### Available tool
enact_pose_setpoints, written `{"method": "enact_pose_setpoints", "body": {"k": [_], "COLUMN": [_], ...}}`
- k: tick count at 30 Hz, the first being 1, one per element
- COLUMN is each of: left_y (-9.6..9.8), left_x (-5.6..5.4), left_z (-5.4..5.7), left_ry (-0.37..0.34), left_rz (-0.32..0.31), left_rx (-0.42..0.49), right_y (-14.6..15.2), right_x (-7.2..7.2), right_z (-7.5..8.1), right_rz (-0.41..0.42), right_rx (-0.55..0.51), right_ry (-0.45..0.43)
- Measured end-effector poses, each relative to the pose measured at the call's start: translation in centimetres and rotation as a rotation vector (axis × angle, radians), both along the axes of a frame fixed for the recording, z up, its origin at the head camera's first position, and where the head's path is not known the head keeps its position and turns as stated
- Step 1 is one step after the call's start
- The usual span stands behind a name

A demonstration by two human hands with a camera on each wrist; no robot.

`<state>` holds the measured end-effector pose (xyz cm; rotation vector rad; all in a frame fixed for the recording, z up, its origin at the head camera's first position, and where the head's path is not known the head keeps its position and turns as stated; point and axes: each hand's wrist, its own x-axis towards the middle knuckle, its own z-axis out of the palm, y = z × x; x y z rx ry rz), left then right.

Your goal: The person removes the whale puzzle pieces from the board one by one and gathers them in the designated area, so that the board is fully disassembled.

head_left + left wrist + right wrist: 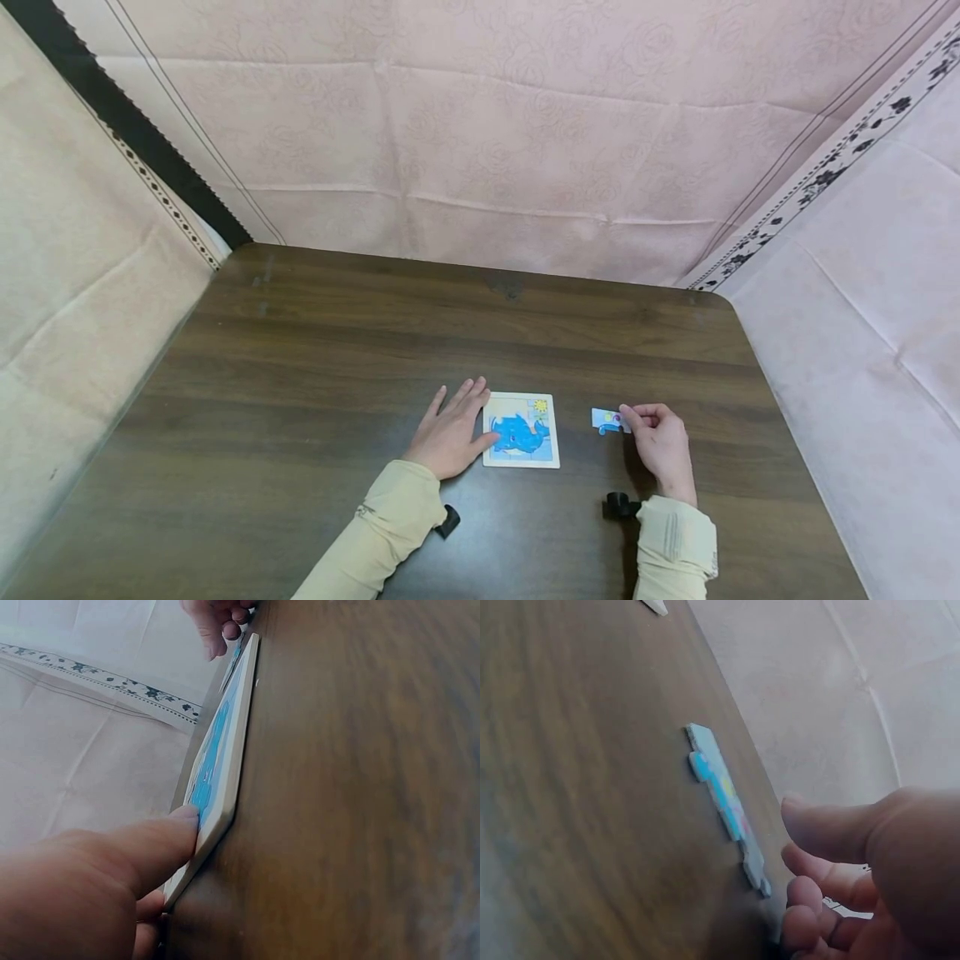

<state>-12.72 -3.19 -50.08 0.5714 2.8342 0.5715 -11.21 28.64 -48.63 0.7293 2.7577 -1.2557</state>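
Observation:
A square jigsaw puzzle board (489, 463) with a pale frame and a blue whale picture (516, 435) lies on the table. My left hand (448, 435) rests at its left side, fingers spread, the thumb over the picture's edge. To the right, a loose strip of puzzle (604, 419) in pale blue, with yellow and pink spots, lies flat. My right hand (663, 446) is just right of this strip, its fingertips overlapping the end in the head view. The right wrist view shows the thumb (825, 829) and loosely bent fingers beside the strip, with a gap between.
The dark wooden table (300, 375) stretches behind and to both sides. Pale patterned cloth (480, 133) hangs along its back and sides. A black wrist mount (448, 522) is on the left wrist and another mount (619, 505) on the right.

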Motion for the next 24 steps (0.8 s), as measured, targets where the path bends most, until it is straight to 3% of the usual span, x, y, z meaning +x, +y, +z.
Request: {"method": "enact_pose_setpoints", "body": {"k": [15, 24], "left_y": [-0.02, -0.12], "left_x": [0.13, 0.13], "left_z": [-0.15, 0.14], "left_ry": [0.005, 0.012], "left_rz": [-0.005, -0.007], "left_rx": [0.013, 0.011], "right_y": [-0.46, -0.77], "right_x": [0.1, 0.02], "right_z": [0.29, 0.5], "right_rz": [0.002, 0.109], "right_rx": [0.115, 0.126], "right_ry": [0.067, 0.025]}}
